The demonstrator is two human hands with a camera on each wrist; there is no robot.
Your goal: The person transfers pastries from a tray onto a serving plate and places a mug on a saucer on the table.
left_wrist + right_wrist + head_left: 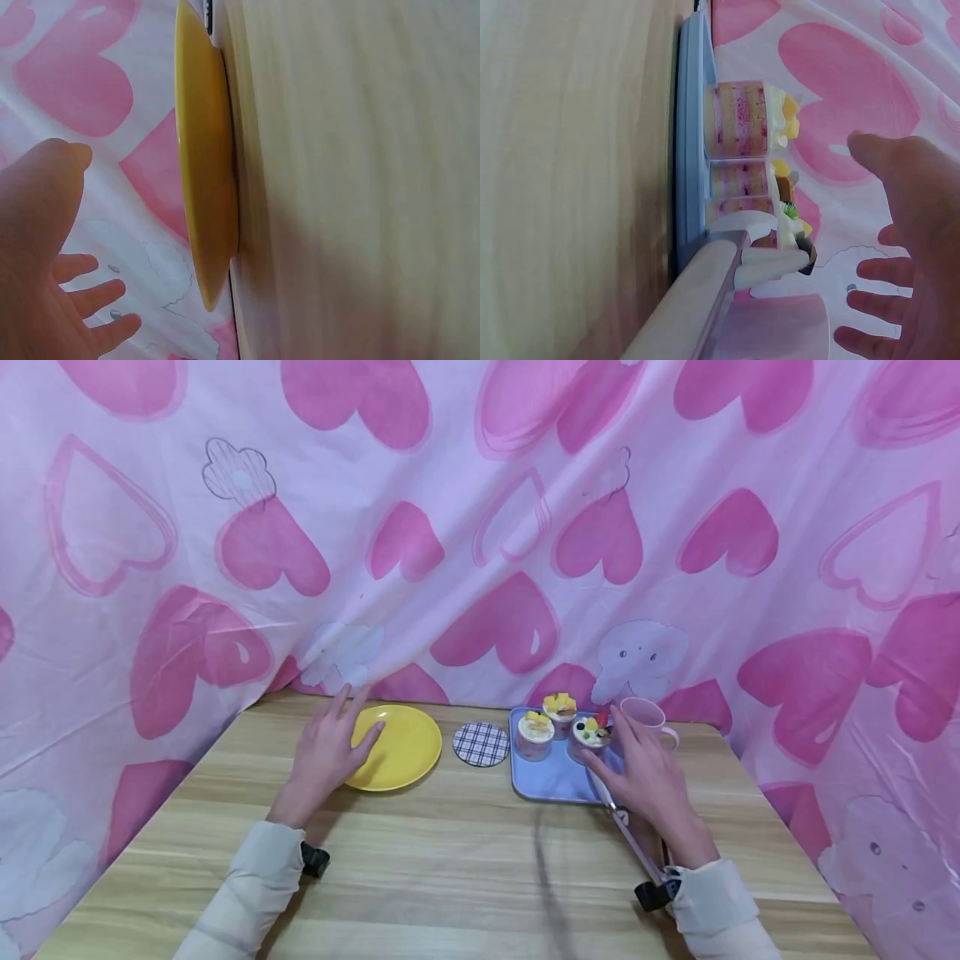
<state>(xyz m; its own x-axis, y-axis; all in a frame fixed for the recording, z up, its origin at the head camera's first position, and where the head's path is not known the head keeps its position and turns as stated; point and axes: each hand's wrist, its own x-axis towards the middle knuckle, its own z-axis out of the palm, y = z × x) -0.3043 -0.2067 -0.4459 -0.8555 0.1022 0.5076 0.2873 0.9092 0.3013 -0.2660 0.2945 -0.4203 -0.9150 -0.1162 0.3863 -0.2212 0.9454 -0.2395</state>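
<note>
My left hand (322,758) is held above the left edge of a yellow plate (397,752), fingers spread and holding nothing. In the left wrist view its thumb and fingertips stand apart from the plate's rim (204,165). Over the right side of a blue tray (558,783) hovers my right hand (651,781), empty, with extended fingers. Three clear cups of layered cake stand on the tray: one with yellow fruit (535,743), one behind it (560,714), one with mixed fruit (587,739) near my fingers. Below this hand lie pale tongs (694,296), one end on the tray.
A pink mug (645,713) stands at the back right, partly behind my right hand. Between plate and tray lies a round checked coaster (481,744). The wooden table (420,868) backs onto a pink heart-patterned cloth (480,543), which also hangs at both sides.
</note>
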